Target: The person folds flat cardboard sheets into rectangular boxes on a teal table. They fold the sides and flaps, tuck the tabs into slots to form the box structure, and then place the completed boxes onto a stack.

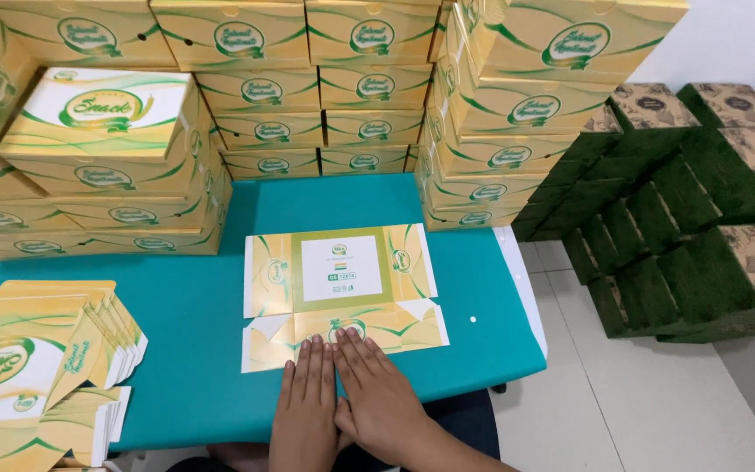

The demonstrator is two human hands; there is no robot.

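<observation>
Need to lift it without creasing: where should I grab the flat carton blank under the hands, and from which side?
Judging by its pose, take the flat carton blank by its near flap, from the near table edge: both the left hand and right hand already press there, and finished boxes crowd the far side.

A teal bench (194, 350) stood on a pale tiled floor (657, 411), beside a white wall (736, 44).

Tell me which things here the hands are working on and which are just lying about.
In hand:
- flat box blank, under both hands
- left hand, right hand, pressing its near flap

Lying about:
- flat blanks pile, left
- folded yellow boxes, stacked behind
- green boxes, on the floor, right
- teal table
</observation>
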